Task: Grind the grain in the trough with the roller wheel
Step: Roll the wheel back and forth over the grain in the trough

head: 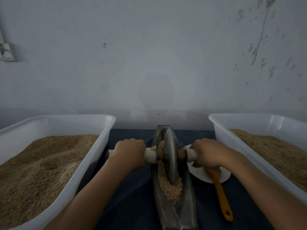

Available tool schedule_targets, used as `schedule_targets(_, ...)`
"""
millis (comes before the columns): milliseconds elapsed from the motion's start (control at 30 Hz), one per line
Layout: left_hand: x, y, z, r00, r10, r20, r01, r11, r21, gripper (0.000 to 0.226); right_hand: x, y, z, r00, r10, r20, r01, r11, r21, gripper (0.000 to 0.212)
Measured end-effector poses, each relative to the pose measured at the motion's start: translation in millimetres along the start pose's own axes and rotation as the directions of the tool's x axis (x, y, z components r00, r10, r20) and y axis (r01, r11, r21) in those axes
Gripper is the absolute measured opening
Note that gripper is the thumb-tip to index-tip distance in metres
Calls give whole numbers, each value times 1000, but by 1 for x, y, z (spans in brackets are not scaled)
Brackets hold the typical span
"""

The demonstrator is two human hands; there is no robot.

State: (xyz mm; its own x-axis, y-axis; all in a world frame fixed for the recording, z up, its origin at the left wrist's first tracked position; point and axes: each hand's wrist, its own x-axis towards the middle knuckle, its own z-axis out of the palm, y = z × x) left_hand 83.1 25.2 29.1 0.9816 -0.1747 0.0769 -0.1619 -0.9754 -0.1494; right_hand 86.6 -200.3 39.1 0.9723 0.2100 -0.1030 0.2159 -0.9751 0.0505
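Two bare forearms reach in from the bottom edge toward the axle of the roller wheel (169,156). On one end of that axle the left hand (130,152) has its fingers curled over the pale wrapped handle (150,156), with a stub of the handle poking out beyond its outer side. Across the wheel, the right hand (209,154) grips the other wrapped handle (191,154) in the same overhand way. Between the two grips the grey disc stands on edge in the narrow, boat-shaped trough (186,196), its lower rim sunk into the grain (167,185), which lies along the trough floor both ahead of and behind the wheel. Just under and outward of the right grip sits a white plate (223,176), and an orange spatula (221,196) rests with its head on the plate and its handle running back along the right forearm. Outward of the left grip stands a white tub (93,165) heaped with brown grain; a matching right tub (232,146), also holding grain, stands outward of the right grip. All of it rests on a dark blue cloth (132,196), and beyond the hands rises a pale, scuffed wall (157,55).
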Motion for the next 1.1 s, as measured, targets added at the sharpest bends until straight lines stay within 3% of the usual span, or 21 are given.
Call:
schedule_targets(133, 0, 5, 2, 985, -37, -169, 41, 999, 16, 22, 3, -2, 11, 980, 17, -198, -15, 1000, 15, 8)
schedule_targets(233, -2, 5, 3, 975, -54, -215, 49, 998, -27, 19, 3, -3, 15, 949, 9, -315, -11, 1000, -4, 8)
schedule_targets(333, -4, 3, 4, 983, -42, -181, 37, 999, -31, 21, 2, -3, 13, 960, -10, -282, 2, 1000, -30, 8)
schedule_targets(500, -3, 1, -4, 1000, -22, -8, 22, 1000, 3, 32, -2, -1, 1, 999, -25, -28, 25, 1000, -11, 18)
schedule_targets(600, -5, 1, -6, 998, -8, 59, 8, 1000, 7, 38, -1, 0, -2, 999, -38, 27, 38, 999, -1, 17)
schedule_targets(700, -6, 1, -4, 999, -27, 23, 27, 1000, 5, 35, 2, 0, 0, 1000, -22, -22, 21, 999, -28, 18)
schedule_targets(833, -3, 5, 1, 992, -67, -105, 67, 998, -5, 23, 5, -2, 10, 969, -22, -245, 14, 999, -33, 3)
schedule_targets(900, -3, 8, 3, 981, -77, -177, 77, 997, -4, 20, 6, -2, 15, 941, -19, -337, 15, 1000, -13, 6)
schedule_targets(1100, -6, 7, 4, 983, -63, -174, 68, 997, 25, 22, 6, -1, 16, 950, -24, -310, 18, 1000, -20, 3)
